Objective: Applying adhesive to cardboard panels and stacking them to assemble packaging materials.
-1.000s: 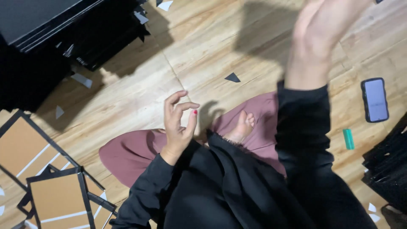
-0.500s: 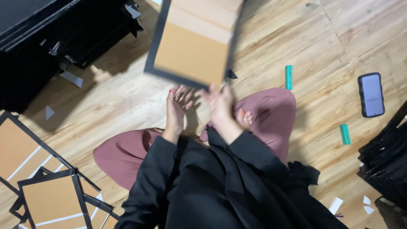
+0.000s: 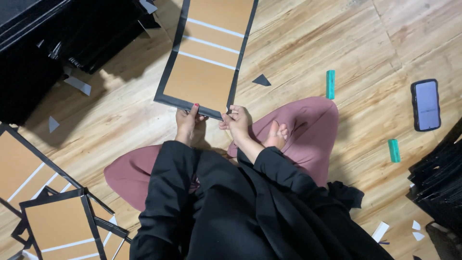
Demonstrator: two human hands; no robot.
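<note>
Left hand (image 3: 186, 120) fingers pinched the near black edge of a long brown board (image 3: 208, 58) with black border and white stripes; right hand (image 3: 236, 120) fingers gripped the same edge at its near right corner. Board lay flat on the wooden floor (image 3: 313, 38), stretching away from the person's crossed legs. Two green tubes (image 3: 330, 84) and a phone (image 3: 426, 105) lay off right, well apart. Similar boards (image 3: 57, 221) were stacked at lower left.
</note>
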